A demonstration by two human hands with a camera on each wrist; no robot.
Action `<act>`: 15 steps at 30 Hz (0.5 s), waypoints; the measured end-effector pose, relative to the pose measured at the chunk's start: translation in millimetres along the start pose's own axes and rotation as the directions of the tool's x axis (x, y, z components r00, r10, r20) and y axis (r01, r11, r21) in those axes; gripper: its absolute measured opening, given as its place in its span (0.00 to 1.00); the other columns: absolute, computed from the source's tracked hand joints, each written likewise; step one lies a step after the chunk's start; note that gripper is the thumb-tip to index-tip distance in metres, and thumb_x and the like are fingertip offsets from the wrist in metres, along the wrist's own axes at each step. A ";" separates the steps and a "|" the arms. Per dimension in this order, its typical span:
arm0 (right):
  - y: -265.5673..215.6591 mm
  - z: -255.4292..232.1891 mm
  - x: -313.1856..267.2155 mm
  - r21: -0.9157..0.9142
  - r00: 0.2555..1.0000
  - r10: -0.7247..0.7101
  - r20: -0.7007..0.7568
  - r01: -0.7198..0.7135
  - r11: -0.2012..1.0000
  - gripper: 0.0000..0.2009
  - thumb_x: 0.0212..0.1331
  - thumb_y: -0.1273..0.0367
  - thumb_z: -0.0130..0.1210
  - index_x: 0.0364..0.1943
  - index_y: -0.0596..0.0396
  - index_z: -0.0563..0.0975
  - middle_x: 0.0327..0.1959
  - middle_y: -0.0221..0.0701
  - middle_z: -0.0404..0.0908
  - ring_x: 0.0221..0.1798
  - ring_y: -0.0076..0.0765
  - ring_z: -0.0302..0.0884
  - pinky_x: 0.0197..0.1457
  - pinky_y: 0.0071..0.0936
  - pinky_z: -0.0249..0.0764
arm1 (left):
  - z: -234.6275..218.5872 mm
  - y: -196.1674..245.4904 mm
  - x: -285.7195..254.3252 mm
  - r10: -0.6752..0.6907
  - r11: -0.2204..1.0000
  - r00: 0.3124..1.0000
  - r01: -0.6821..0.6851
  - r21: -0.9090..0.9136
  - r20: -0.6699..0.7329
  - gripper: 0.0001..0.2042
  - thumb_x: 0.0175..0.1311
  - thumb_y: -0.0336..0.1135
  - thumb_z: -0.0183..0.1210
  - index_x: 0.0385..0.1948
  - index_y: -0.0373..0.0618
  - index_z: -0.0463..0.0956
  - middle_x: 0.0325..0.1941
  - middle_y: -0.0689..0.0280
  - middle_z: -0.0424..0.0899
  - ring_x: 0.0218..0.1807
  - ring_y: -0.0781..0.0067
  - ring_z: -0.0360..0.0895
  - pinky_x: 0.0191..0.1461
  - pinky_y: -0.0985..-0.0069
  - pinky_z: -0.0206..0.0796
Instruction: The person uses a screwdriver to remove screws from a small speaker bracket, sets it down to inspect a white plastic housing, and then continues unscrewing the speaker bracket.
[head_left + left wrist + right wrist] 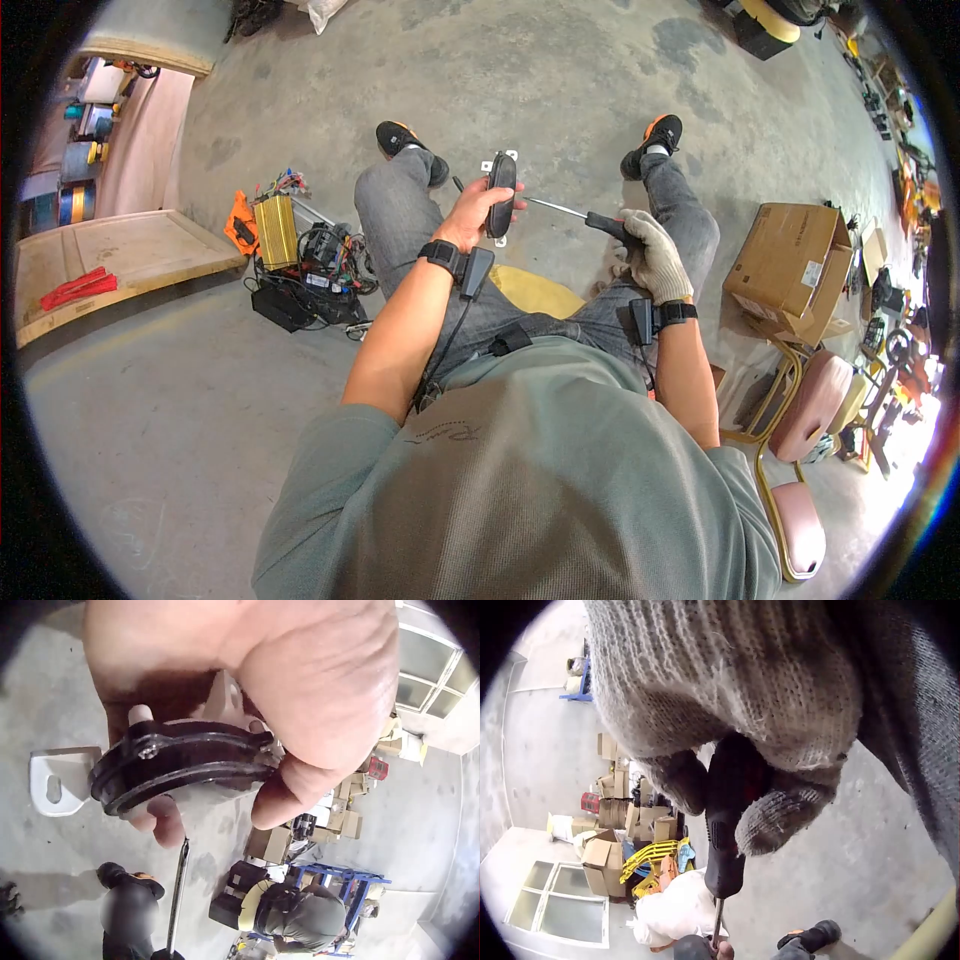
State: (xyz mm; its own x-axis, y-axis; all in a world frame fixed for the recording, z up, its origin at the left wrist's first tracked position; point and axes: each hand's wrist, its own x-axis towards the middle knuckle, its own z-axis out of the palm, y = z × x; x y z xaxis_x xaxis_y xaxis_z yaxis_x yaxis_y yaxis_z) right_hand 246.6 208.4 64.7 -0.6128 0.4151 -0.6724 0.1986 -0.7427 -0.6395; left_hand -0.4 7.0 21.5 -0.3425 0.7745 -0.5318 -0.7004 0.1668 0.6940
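The bare left hand [472, 216] grips a black oval part [503, 195] with white metal tabs, held above the floor between the legs. In the left wrist view the thumb and fingers hold the black part [180, 761], and a white slotted tab [60, 781] sticks out on one side. A screwdriver's black handle [726, 817] is in the gloved right hand [735, 697], thumb and fingers round it. Its shaft [558, 207] points left toward the black part; in the left wrist view the tip appears near a fingertip, contact cannot be told.
To the left lie a gold box [276, 232], cables and a wooden board [130, 262] with a red item [78, 290]. On the right stand a cardboard box [785, 262] and chairs with pink pads [812, 405]. A yellow round surface [535, 292] shows between the thighs.
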 end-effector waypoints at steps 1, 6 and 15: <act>-0.1 0.6 -0.4 0.000 1.000 0.000 0.000 0.000 1.000 0.11 0.64 0.71 0.52 0.48 0.58 0.75 0.37 0.31 0.77 0.31 0.26 0.75 0.28 0.22 0.75 | 1.2 1.1 -0.9 -0.007 1.000 1.000 0.007 -0.005 0.000 0.18 0.64 0.31 0.56 0.55 0.37 0.71 0.54 0.57 0.80 0.51 0.61 0.82 0.48 0.69 0.77; 0.7 1.7 -0.8 -0.010 1.000 0.002 -0.010 -0.003 1.000 0.10 0.64 0.70 0.52 0.47 0.56 0.76 0.35 0.29 0.75 0.29 0.24 0.73 0.27 0.21 0.73 | -1.8 -2.8 3.2 -0.020 1.000 0.999 0.020 0.013 0.041 0.19 0.64 0.29 0.54 0.56 0.35 0.70 0.55 0.55 0.80 0.54 0.60 0.81 0.53 0.69 0.76; 0.8 2.1 -0.9 -0.059 1.000 -0.020 -0.024 0.018 0.998 0.09 0.65 0.70 0.51 0.46 0.56 0.77 0.37 0.28 0.77 0.33 0.23 0.74 0.28 0.21 0.72 | -1.2 -4.1 3.5 -0.021 0.995 0.999 0.016 0.096 0.050 0.19 0.62 0.27 0.53 0.55 0.32 0.70 0.55 0.53 0.80 0.56 0.61 0.80 0.60 0.70 0.72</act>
State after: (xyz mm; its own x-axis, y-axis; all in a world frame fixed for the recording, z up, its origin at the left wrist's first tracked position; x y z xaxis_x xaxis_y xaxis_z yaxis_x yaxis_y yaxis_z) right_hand 245.7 206.4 65.6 -0.5979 0.4422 -0.6685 0.2322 -0.7027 -0.6725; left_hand 0.5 8.3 16.3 -0.2964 0.8002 -0.5213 -0.6421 0.2371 0.7290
